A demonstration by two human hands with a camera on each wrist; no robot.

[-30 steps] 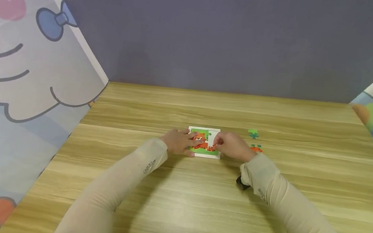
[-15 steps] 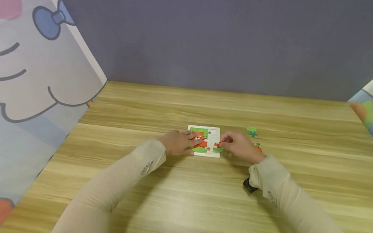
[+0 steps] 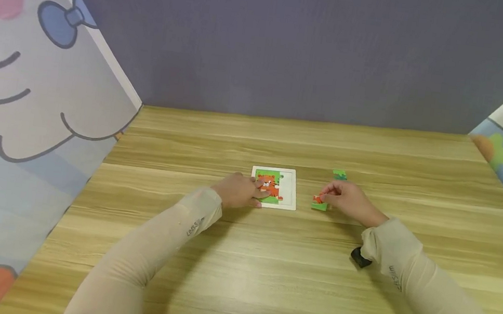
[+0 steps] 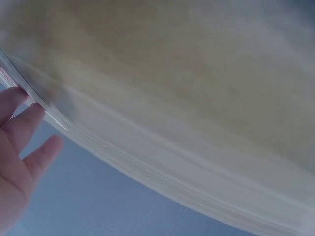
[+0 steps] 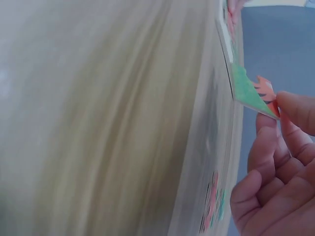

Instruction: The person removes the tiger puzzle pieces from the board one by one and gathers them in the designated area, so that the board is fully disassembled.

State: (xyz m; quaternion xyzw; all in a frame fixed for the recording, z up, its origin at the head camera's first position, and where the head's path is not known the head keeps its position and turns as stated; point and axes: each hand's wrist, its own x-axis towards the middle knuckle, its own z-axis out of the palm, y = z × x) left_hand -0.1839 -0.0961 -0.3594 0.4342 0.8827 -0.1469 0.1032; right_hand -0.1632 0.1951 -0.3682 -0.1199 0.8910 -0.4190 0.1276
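A white-framed jigsaw puzzle board (image 3: pixel 287 205) lies on the table, its left half filled with pieces of an orange tiger on green. My left hand (image 3: pixel 239 191) rests on the board's left side with fingers spread over the tiger. To the right of the board, my right hand (image 3: pixel 352 201) pinches a green and orange puzzle piece (image 3: pixel 319 205) between thumb and fingers. The right wrist view shows this piece (image 5: pixel 248 91) tilted, its orange striped part at the thumb. The board's right half shows bare white backing.
A green puzzle piece (image 3: pixel 340 174) lies on the wooden table (image 3: pixel 236 281) beyond my right hand. Another orange and green piece (image 5: pixel 214 204) lies on the table in the right wrist view. A grey wall (image 3: pixel 312 49) stands behind the table, with cartoon-printed panels at both sides.
My right hand lifted the green and orange piece out of the board's lower right and carried it rightward. My left hand has stayed on the board.
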